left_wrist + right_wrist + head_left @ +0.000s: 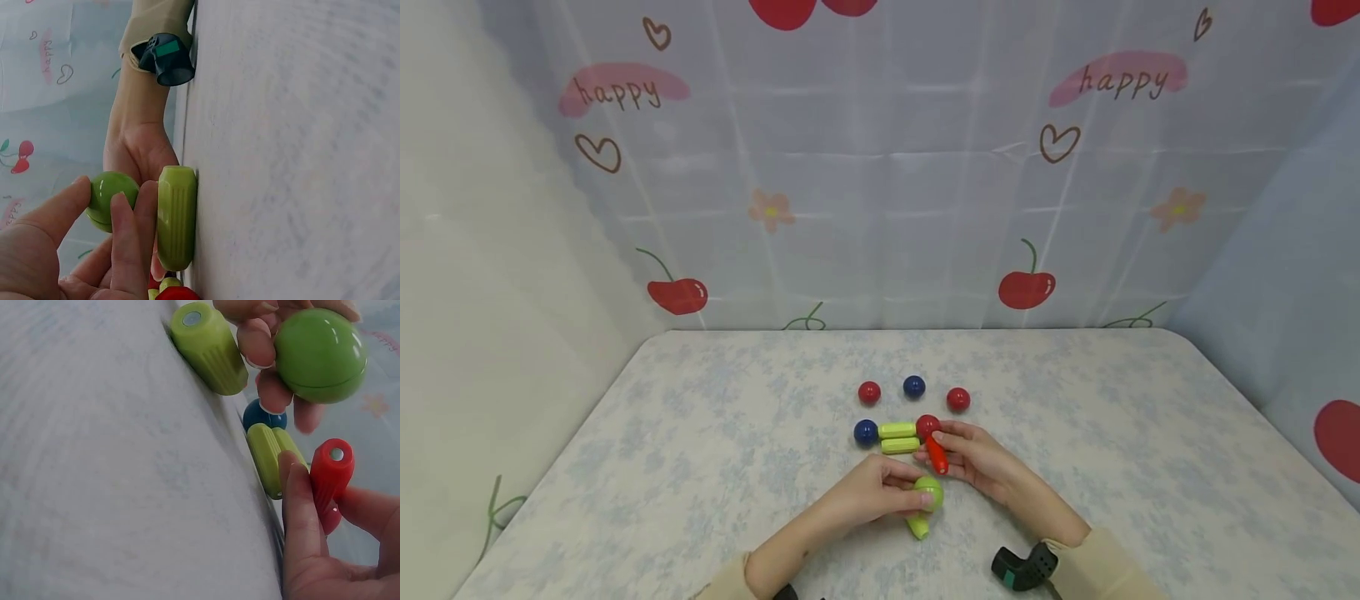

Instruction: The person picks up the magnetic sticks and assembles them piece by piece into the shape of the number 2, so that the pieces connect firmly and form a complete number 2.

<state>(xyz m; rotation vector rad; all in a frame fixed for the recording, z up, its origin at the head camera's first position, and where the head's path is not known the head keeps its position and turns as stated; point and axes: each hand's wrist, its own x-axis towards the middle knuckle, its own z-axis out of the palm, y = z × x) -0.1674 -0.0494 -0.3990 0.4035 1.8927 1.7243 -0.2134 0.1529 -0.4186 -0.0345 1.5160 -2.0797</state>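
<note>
My left hand (867, 498) pinches a green ball (933, 492) between thumb and fingers, just above the table. A yellow-green ridged rod (919, 527) lies on the table under that hand; the right wrist view shows a metal disc in its end. My right hand (985, 463) holds a red rod (937, 455) between thumb and fingers, its metal-tipped end (336, 454) facing the green ball. At the rod's far end is a red ball (927, 426); whether they touch I cannot tell. A yellow-green rod (897, 430) runs from that ball to a blue ball (866, 432).
Another yellow-green rod (900, 446) lies alongside the first, near my right fingertips. Behind them, a red ball (869, 393), a blue ball (913, 387) and another red ball (958, 400) stand apart on the patterned table (700, 433). A printed curtain (887, 183) hangs behind.
</note>
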